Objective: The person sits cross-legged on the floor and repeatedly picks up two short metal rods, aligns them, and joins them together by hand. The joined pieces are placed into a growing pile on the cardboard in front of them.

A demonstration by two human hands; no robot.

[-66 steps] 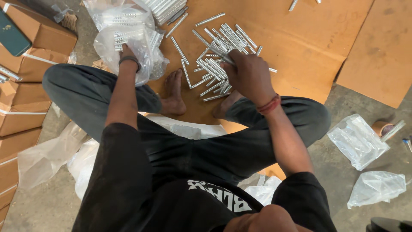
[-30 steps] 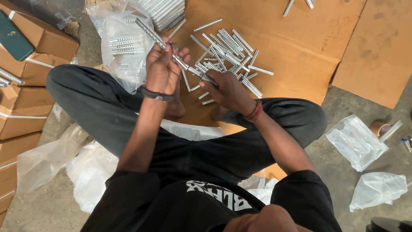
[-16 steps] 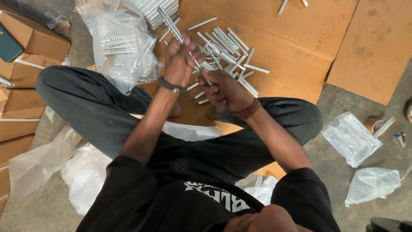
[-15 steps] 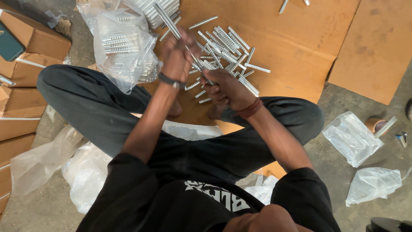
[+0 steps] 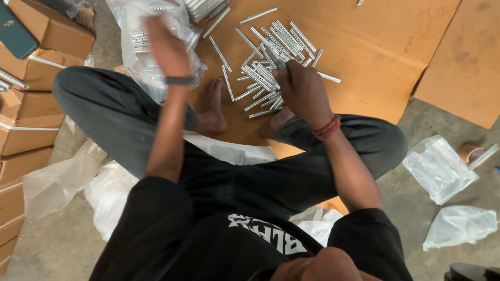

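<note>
Nearest the camera, the person sits cross-legged in dark trousers and a black shirt on a sheet of brown cardboard (image 5: 375, 57) laid over a concrete floor, bare feet tucked in front.

The right hand (image 5: 303, 89), with a red thread band at the wrist, rests at the near edge of a loose heap of short silver notched metal strips (image 5: 268, 65). Its fingers are curled down into the pile, closed around a few strips, though how many it holds is hidden beneath the hand.

The left hand (image 5: 167, 48), a dark band on its wrist, is raised and blurred over a clear plastic bag (image 5: 151, 49) already partly filled with the same strips, lying just beyond the left knee. Whether its fingers grip anything cannot be told from the blur.

By my reading, the step in hand is gathering strips from the heap and packing them into the bag, with much of the heap left. The next move would call for lifting a neat, aligned bundle in the right hand and keeping the bag's mouth open with the left.

Farther left stand stacked brown cardboard boxes (image 5: 31, 78); to the right lie empty crumpled clear plastic bags (image 5: 440, 169). At the top edge sits another bundle of strips (image 5: 205, 7).
</note>
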